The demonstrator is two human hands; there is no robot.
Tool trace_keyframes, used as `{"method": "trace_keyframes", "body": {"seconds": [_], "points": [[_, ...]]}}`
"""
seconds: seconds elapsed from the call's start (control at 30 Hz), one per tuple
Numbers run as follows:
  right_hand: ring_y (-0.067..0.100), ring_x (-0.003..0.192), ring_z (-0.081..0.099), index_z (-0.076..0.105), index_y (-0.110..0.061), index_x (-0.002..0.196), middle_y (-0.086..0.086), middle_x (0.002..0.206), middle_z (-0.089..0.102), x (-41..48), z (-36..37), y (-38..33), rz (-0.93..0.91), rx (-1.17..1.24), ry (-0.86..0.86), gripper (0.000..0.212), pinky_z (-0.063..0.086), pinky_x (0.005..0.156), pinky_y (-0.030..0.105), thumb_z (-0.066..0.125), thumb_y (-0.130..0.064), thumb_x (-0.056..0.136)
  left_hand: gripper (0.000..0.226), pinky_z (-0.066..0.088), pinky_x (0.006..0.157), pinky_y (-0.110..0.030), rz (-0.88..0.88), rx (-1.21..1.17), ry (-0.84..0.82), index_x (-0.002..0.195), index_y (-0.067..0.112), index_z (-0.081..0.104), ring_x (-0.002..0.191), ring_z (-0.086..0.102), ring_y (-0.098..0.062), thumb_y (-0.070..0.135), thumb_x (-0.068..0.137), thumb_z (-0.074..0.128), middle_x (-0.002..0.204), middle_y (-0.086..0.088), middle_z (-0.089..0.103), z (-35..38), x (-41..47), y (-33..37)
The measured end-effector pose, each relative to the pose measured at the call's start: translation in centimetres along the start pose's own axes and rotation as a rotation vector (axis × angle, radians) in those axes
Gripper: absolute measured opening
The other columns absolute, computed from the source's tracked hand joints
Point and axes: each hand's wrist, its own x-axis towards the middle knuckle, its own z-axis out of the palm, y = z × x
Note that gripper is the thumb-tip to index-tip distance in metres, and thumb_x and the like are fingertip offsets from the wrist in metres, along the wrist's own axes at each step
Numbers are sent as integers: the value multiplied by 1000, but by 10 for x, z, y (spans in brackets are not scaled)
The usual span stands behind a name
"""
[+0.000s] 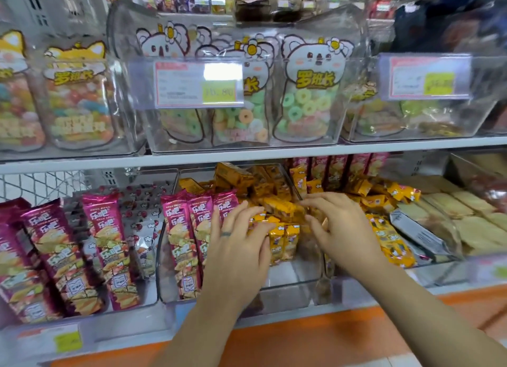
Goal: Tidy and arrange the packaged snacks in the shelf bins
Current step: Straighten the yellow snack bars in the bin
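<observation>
Both hands reach into a clear plastic bin [285, 289] on the lower shelf. It holds upright magenta snack packs [189, 229] on its left and a loose pile of small orange-yellow snack packs [282, 210] on its right. My left hand [238, 240] lies over the orange-yellow packs, fingers spread and bent, fingertips touching them. From the right, my right hand [337, 224] comes in with fingers curved onto the same pile. Whether either hand grips a pack is hidden by the fingers.
Another bin of magenta packs [63, 251] stands to the left. Yellow packs and pale wafer packs [466, 215] fill the bin to the right. The upper shelf carries clear bins of gummy-ring bags [307, 103] with price tags [197, 84]. An orange ledge [301, 339] runs below.
</observation>
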Motion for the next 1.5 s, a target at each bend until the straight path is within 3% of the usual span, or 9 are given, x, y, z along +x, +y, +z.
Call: {"method": "trace_keyframes", "body": {"seconds": [0.23,0.3,0.47,0.63,0.77,0.9,1.03,1.27,1.5], "points": [[16,90,57,63,-26,116,-1,115,61,-24,-58,61,317,-21,-302,39,36,69,24,66,-44,81,28,43,87,-22,47,-227,-163,111,26,65,105,53,-8,26,91,44,116,10,56,15,26,49],[12,104,55,57,-33,123,-6,121,55,-34,-64,66,359,-43,-462,54,39,75,23,63,-58,76,28,43,98,-28,65,-248,-234,117,24,62,109,52,-9,23,93,47,119,10,55,18,35,60],[19,120,47,42,-38,136,-3,133,41,-41,-56,82,360,-98,-573,77,44,95,34,62,-70,68,35,-5,115,-32,188,-24,-563,133,29,46,125,41,-8,30,99,39,134,9,47,25,63,87],[33,134,28,28,-40,143,4,151,21,-43,-49,86,375,-114,-602,94,31,108,39,55,-76,61,45,-1,113,-56,231,329,-832,136,27,40,121,48,-23,36,93,51,131,-1,50,41,79,100],[31,130,25,49,-36,129,1,148,26,-46,-45,80,392,-75,-531,68,33,102,39,50,-67,69,39,-2,111,-62,287,491,-879,125,21,48,104,57,-27,15,88,56,110,-5,58,48,81,111],[26,126,28,58,-39,116,-4,145,31,-52,-45,80,403,-31,-457,62,39,99,38,46,-68,62,41,4,114,-54,305,392,-870,124,22,48,103,58,-27,11,86,56,100,-3,64,52,79,115],[24,128,28,57,-43,116,-7,148,29,-54,-48,83,367,-57,-429,47,40,96,36,61,-60,72,48,18,112,-43,243,209,-832,135,31,41,120,48,-25,31,90,57,125,1,58,41,79,115],[23,126,36,63,-29,95,-8,139,45,-55,-60,77,309,-1,-99,34,37,81,29,72,-42,65,40,32,92,-17,118,-190,-377,127,42,49,110,39,3,40,89,57,123,26,50,-19,73,91],[19,106,53,57,-31,101,-11,118,56,-44,-68,43,62,284,188,40,51,79,36,68,-28,62,34,33,86,-13,-29,-177,-153,116,38,59,102,46,0,31,84,65,107,31,52,-52,50,42]]}}
